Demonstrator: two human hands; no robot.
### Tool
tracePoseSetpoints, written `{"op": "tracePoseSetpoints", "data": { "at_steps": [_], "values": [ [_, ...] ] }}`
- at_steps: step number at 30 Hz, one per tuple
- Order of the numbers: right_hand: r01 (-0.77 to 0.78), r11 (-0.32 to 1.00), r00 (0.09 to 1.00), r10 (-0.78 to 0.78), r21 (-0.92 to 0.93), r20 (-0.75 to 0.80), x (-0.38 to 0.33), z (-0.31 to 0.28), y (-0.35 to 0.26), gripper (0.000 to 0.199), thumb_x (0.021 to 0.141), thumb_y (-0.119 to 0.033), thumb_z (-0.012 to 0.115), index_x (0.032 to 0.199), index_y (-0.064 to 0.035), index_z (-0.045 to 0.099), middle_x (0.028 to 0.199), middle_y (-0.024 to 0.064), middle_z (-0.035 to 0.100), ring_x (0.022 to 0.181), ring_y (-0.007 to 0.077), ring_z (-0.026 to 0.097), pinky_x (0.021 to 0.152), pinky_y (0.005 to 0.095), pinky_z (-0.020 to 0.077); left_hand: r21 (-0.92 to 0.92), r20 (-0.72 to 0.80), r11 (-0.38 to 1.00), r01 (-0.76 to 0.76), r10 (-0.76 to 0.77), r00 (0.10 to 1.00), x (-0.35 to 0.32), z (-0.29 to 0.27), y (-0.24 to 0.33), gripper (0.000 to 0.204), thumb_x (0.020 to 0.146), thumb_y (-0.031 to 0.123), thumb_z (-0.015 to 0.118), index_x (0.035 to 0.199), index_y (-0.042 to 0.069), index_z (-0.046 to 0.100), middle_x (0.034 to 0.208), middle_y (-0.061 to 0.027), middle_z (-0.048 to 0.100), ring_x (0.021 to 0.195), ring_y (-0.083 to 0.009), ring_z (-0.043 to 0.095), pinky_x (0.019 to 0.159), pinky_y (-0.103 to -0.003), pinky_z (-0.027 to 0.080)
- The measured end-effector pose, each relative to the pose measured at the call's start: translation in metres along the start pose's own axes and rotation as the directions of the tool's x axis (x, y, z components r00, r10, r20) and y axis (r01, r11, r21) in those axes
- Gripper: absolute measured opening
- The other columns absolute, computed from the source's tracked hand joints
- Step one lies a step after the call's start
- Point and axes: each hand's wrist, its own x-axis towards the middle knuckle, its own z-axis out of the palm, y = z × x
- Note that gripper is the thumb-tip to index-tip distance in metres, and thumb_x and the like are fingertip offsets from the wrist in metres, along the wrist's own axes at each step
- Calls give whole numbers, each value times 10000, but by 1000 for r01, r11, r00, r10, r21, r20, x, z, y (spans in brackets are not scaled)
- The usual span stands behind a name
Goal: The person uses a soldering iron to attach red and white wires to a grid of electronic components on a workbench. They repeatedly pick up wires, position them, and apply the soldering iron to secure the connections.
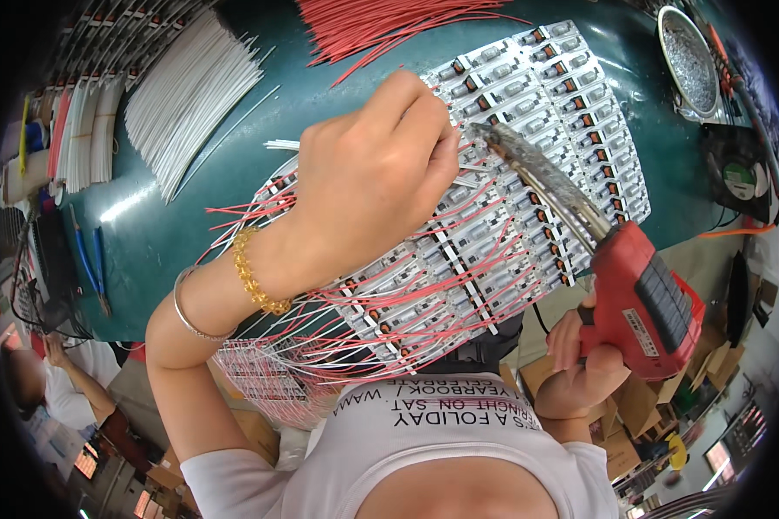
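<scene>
My left hand (368, 169) hovers over a panel of small circuit boards (528, 173), fingers pinched together on a thin wire end I can barely make out. A gold bead bracelet and a silver bangle circle that wrist. My right hand (580, 363) grips the red handle of a soldering gun (640, 298). Its crusted metal tip (493, 137) touches the boards just right of my left fingertips. Red and white wires (381, 303) trail from the boards toward my body.
On the green table (173, 216) lie a bundle of white wires (195, 95), loose red wires (381, 26), a round metal dish (688, 56) and a small black fan (740, 173). Blue-handled tools (91, 259) rest at the left. Another person (61, 381) sits at the lower left.
</scene>
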Motion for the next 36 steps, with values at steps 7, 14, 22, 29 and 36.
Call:
{"op": "tracePoseSetpoints", "data": {
  "at_steps": [7, 14, 22, 29, 36],
  "values": [
    [-6, 1000, 1000, 7, 25, -24, 0, 1, -3, 797, 826, -561, 571, 1176, 132, 390, 447, -6, 423, 350, 93, 388, 396, 225, 357, 18, -19, 999, -34, 34, 999, 0, 2, -2, 104, 742, 88, 639, 735, 40, 547, 773, -57, 519, 480, -238, 540, 432, -333, 442],
    [-20, 998, 998, 22, 55, -50, -3, -2, -5, 825, 819, -589, 561, 1183, 130, 382, 437, -17, 410, 347, 85, 380, 394, 225, 356, -73, 53, 996, 45, -41, 998, -1, -9, 7, 102, 726, 22, 695, 801, 30, 627, 840, -68, 571, 594, -168, 582, 524, -267, 476],
    [-2, 998, 995, 9, 67, -101, -10, -6, 3, 864, 807, -631, 540, 1193, 122, 367, 443, -19, 421, 355, 89, 393, 399, 224, 361, -64, 102, 996, 58, -51, 993, -3, -12, 13, 93, 721, 13, 692, 781, 17, 622, 854, -71, 584, 641, -185, 591, 547, -270, 474],
    [-40, 999, 999, 41, 31, -32, -9, -7, 0, 837, 774, -616, 594, 1146, 107, 396, 462, -11, 444, 368, 99, 415, 408, 222, 366, -54, 49, 995, 79, -77, 996, -6, -5, 15, 97, 707, -9, 676, 740, 21, 590, 831, -65, 586, 642, -181, 599, 543, -278, 479],
    [-67, 998, 986, 64, -12, -157, -16, -5, 3, 801, 755, -583, 639, 1106, 102, 418, 466, 5, 448, 367, 110, 414, 397, 232, 358, -47, 13, 995, 82, -82, 997, -6, 0, 15, 110, 703, -10, 678, 719, 26, 575, 812, -57, 581, 608, -173, 596, 521, -279, 476]
  ]
}}
